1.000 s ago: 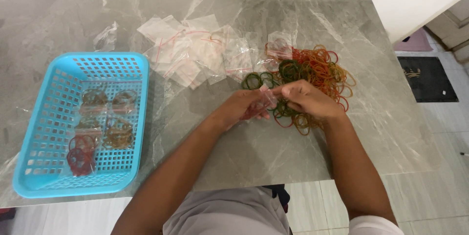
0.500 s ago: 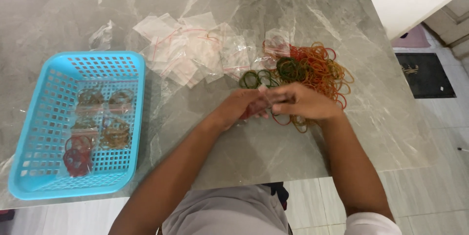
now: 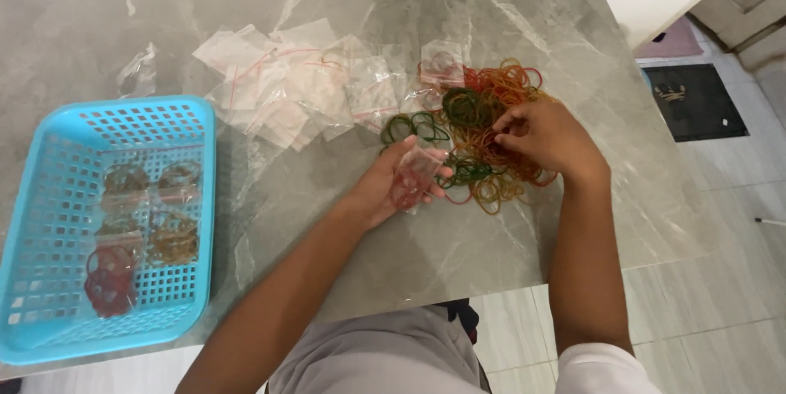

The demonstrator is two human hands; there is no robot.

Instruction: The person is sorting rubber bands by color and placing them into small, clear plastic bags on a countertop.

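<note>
In the head view, a small clear bag (image 3: 416, 173) with red rubber bands inside is held in the left hand (image 3: 391, 185), palm up, over the grey marble table (image 3: 344, 263) just beside the pile of rubber bands (image 3: 483, 128). The right hand (image 3: 544, 139) is set on that pile of red, orange and green bands, its fingertips (image 3: 501, 126) pinched narrowly among them, though what is pinched cannot be told. A heap of empty clear bags (image 3: 303, 87) is seen beyond the hands, and a blue basket (image 3: 49, 198) with filled bags (image 3: 139, 222) at the far left.
</note>
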